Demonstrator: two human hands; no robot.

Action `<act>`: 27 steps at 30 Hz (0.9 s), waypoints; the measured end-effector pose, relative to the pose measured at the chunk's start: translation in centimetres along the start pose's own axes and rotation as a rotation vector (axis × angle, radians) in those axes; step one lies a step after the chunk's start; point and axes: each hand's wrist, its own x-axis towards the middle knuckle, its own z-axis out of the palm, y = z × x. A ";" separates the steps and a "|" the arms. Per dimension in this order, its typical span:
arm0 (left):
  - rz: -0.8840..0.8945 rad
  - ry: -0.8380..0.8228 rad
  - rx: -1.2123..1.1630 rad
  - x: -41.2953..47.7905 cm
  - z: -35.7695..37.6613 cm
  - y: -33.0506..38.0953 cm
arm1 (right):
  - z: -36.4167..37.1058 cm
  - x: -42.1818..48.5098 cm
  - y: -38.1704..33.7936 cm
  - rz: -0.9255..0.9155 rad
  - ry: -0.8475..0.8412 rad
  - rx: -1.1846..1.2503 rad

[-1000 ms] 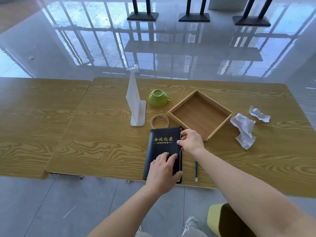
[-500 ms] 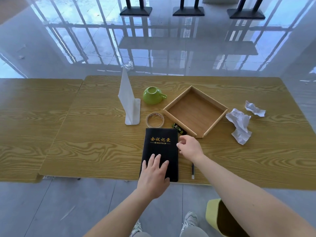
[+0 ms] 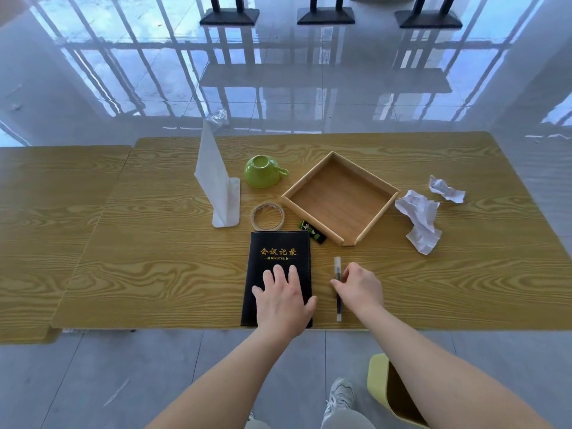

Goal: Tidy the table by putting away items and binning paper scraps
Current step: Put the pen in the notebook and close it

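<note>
A black notebook with gold lettering lies shut at the table's near edge. My left hand rests flat on its lower half, fingers spread. Just right of it a slim pen lies on the wood, and my right hand pinches its middle with thumb and fingertips. Behind them sits an empty wooden tray, turned diagonally. Two crumpled paper scraps lie to the tray's right, a large one and a small one. A yellow bin stands on the floor below my right forearm.
A green cup lies tipped behind a tape ring. A small black and green item touches the tray's near left side. A tall white napkin holder stands at the left. A second table adjoins on the left.
My right hand left the notebook's top right corner and came down to the pen beside it. My left hand stayed flat on the notebook.
</note>
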 end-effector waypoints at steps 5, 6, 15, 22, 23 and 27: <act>-0.143 -0.054 0.000 1.4 0.7 1.5 | 0.1 0.2 0.6 0.011 -0.023 0.088; -0.163 -0.063 -0.001 1.4 0.9 1.8 | 0.1 0.3 0.8 0.013 -0.028 0.103; -0.159 -0.035 0.005 1.1 2.0 1.7 | 0.7 0.3 1.4 -0.005 -0.020 0.151; -0.133 -0.064 -0.059 1.2 1.5 1.2 | 0.6 0.2 1.5 -0.015 -0.027 0.160; -0.129 -0.064 -0.067 1.2 1.4 1.0 | 0.5 0.2 1.5 -0.017 -0.029 0.164; -0.109 -0.080 -0.117 1.2 0.6 0.4 | 0.4 0.0 1.5 -0.031 -0.026 0.165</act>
